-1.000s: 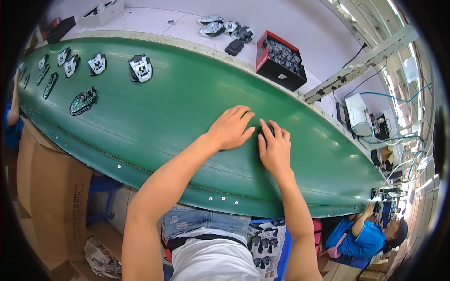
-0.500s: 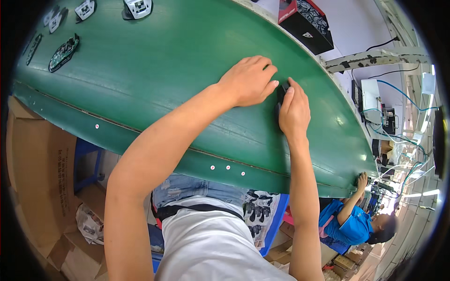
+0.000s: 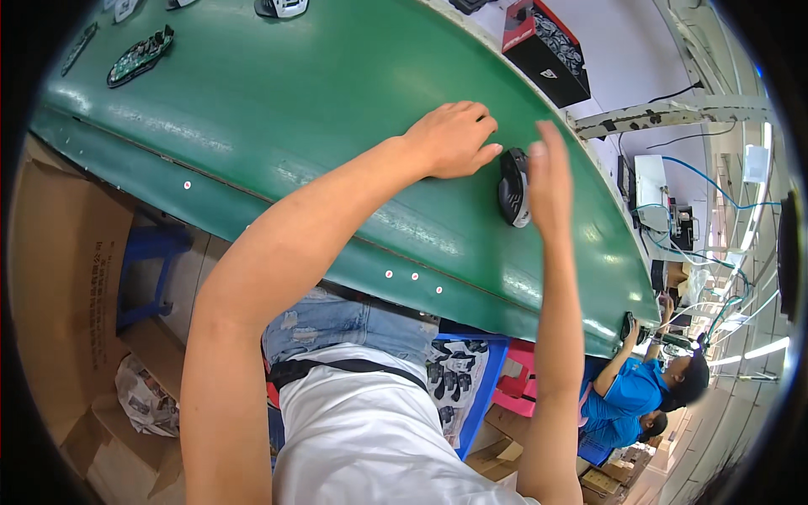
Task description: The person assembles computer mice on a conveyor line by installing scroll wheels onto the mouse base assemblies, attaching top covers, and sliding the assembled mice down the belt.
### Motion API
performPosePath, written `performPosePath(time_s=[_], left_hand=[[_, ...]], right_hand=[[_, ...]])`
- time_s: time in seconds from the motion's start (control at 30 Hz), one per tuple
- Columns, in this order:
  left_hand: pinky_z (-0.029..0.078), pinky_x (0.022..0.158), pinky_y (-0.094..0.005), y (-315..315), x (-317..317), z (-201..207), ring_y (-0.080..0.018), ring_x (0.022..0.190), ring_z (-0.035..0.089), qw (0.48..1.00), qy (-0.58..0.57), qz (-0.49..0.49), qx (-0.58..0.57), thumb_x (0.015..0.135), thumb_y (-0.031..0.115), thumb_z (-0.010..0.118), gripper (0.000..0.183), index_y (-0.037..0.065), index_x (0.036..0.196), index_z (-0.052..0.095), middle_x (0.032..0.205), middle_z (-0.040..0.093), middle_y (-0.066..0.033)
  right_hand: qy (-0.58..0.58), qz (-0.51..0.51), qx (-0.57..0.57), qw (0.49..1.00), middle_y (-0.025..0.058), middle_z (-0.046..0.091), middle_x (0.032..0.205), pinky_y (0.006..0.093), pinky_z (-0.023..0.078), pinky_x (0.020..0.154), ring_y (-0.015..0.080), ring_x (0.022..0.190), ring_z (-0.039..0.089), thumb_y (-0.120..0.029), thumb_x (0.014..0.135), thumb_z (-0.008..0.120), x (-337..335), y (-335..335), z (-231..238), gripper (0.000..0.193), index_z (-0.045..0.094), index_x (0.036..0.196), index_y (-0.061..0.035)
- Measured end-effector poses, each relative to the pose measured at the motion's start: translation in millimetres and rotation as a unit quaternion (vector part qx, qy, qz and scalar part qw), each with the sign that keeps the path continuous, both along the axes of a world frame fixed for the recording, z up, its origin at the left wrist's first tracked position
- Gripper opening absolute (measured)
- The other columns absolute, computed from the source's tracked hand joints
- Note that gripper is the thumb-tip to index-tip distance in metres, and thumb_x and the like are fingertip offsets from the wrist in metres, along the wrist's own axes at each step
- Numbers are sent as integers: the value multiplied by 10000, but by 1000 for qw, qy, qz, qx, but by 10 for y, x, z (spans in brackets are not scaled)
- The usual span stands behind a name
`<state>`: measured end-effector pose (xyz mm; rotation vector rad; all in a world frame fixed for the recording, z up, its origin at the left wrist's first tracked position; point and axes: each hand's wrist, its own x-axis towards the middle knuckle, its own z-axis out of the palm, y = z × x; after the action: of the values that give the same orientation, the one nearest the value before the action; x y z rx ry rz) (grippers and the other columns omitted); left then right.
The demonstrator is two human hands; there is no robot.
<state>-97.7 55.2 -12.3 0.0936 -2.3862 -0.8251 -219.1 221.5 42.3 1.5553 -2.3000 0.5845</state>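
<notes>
Near: white shirt (image 3: 370, 446) at the belly, and forward of it the blue bin (image 3: 486, 394) of dark parts, under the green belt surface (image 3: 337, 76).

On the belt, between the 2 hands: 1 black computer mouse (image 3: 511, 188) with a pale strip along its right flank. Its long axis points away from the body, close to parallel with the right forearm. Whether it sits flat or tipped: cannot tell.

Key relation: the mouse lies directly left of the right hand (image 3: 551, 189), which is the nearer of the 2 and stands edge-on along the pale flank. Right fingers straight and together, thumb a little apart, all blurred; not clamped on the mouse. Contact at the flank cannot be judged.

Left hand (image 3: 454, 141): fingers bent over the belt, thumb apart and aimed right, its tip just beside the mouse's far-left end. Anything under the palm: cannot tell.

Farther left on the belt: 1 circuit-board assembly (image 3: 140, 57) in a dark base; 1 black-and-white mouse shell (image 3: 282, 8), cut by the upper edge. Beyond the belt's far edge: red-and-black box (image 3: 545, 82) of small grey parts. Farthest right: 2 co-workers (image 3: 627, 391) in blue.
</notes>
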Motion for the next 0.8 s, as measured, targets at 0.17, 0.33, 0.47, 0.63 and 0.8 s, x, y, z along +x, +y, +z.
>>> performPosePath(time_s=[0.17,0.33,0.47,0.63,0.8], left_hand=[[437,1031,-444,-21,35,-40,-339,1197,549,1000,-4,3,-18,963,312,578,366,9,1163,624,1236,598,-158],[440,1017,-457,1,-11,-124,-348,1174,562,1000,-1,4,3,956,308,585,351,12,1138,633,1216,605,-163],[445,1003,-457,56,-104,0,-345,1166,563,1000,-1,-13,25,954,309,588,347,17,1134,635,1202,609,-161],[442,999,-452,-17,-62,-71,-335,1169,558,1000,-2,12,8,944,296,599,330,23,1125,635,1193,609,-151],[442,996,-454,19,-64,-92,-332,1167,558,1000,1,10,21,940,289,602,321,25,1119,634,1197,604,-151]], right_hand=[[-77,-9,65,995,217,531,1393,419,365,1119,367,1331,468,-280,1043,415,69,-87,-143,423,562,1325,-2],[-169,-28,8,985,227,504,1435,406,320,1147,329,1376,440,-348,1076,355,-177,-53,221,514,514,1371,40],[2,8,13,1000,256,463,1455,452,335,1130,382,1354,445,-277,1040,423,-358,29,-153,469,499,1383,33],[-100,-28,62,993,237,490,1442,434,354,1118,391,1334,463,-275,1028,450,-172,-83,-197,420,576,1324,-5],[-182,-44,2,982,207,539,1393,381,356,1114,332,1335,482,-294,1045,448,-200,-107,98,443,529,1363,5]])
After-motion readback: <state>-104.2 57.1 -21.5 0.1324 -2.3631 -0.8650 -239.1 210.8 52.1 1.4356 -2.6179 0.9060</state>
